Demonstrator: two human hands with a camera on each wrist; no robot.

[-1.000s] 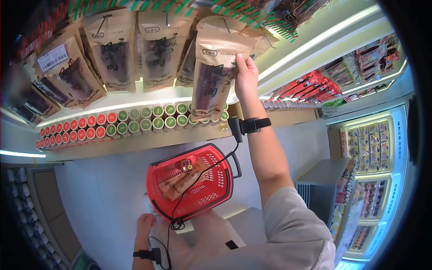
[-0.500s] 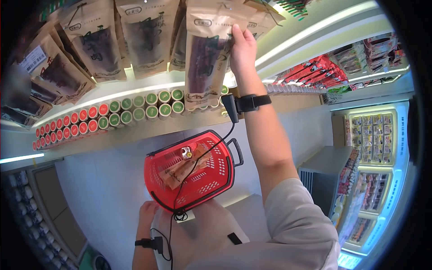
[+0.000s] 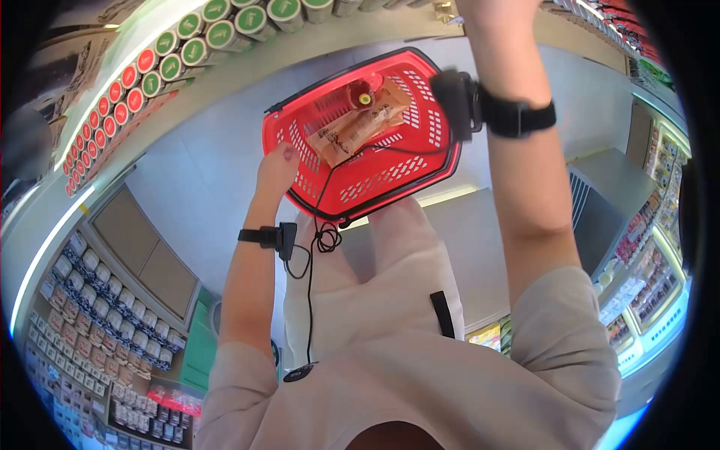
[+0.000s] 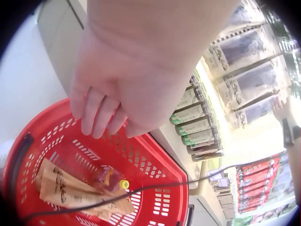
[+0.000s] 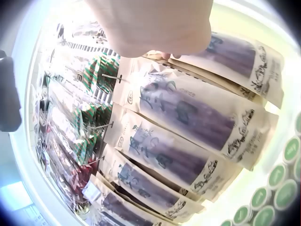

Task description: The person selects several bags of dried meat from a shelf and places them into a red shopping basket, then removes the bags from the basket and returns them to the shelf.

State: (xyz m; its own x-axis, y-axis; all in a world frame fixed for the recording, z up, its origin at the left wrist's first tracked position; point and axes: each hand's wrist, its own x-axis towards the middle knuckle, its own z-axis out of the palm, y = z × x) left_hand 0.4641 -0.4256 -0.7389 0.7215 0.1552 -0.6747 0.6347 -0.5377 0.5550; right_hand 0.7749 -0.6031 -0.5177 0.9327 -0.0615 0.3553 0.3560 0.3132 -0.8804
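Observation:
My left hand [image 3: 276, 166] is at the left rim of a red basket [image 3: 375, 176], and its fingers [image 4: 101, 115] curl over that rim. In the basket [image 4: 155, 169] lie a brown pouch [image 3: 352, 131] and a small red item with a yellow cap [image 4: 123, 183]. My right arm [image 3: 517, 172] reaches straight up, and the hand leaves the head view at the top. In the right wrist view my right hand [image 5: 160, 47] sits on the top edge of a hanging brown pouch [image 5: 188, 110] with a dark window. Its fingers are mostly hidden.
Several more brown pouches [image 5: 155, 155] hang on hooks in a row. Cans with green and red lids [image 3: 187, 52] line the shelf below them. A grey unit [image 3: 600, 202] and a lit chiller [image 3: 645, 270] stand at the right, and low shelves [image 3: 90, 300] at the left.
The head view has tipped down, so the pouches and my right hand have gone off the top. My left hand has come up with the basket.

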